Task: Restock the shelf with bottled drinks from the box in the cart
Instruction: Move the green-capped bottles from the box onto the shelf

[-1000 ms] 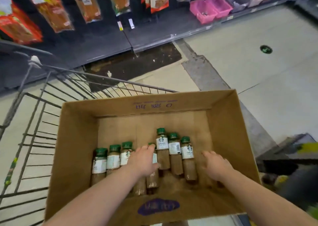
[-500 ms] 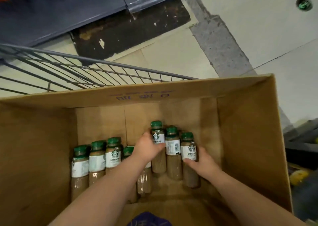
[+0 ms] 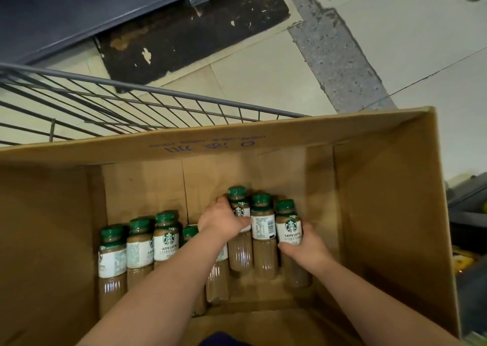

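Observation:
An open cardboard box (image 3: 390,200) sits in a wire cart (image 3: 147,100). Inside stand several coffee bottles with green caps and white labels. Three of them form a cluster at the right: a left bottle (image 3: 238,250), a middle bottle (image 3: 262,224) and a right bottle (image 3: 288,229). My left hand (image 3: 221,220) grips the left bottle of that cluster. My right hand (image 3: 303,248) grips the right bottle at its label. Another group of bottles (image 3: 139,245) stands at the box's left, partly hidden by my left forearm.
The dark base of a shelf unit (image 3: 87,11) runs along the top left. Pale floor tiles and a grey strip (image 3: 332,55) lie beyond the cart. Dark objects (image 3: 469,214) sit right of the box.
The camera has tilted down and closer to the box. Both hands went from hovering over the bottles to closing on the outer bottles of the right cluster.

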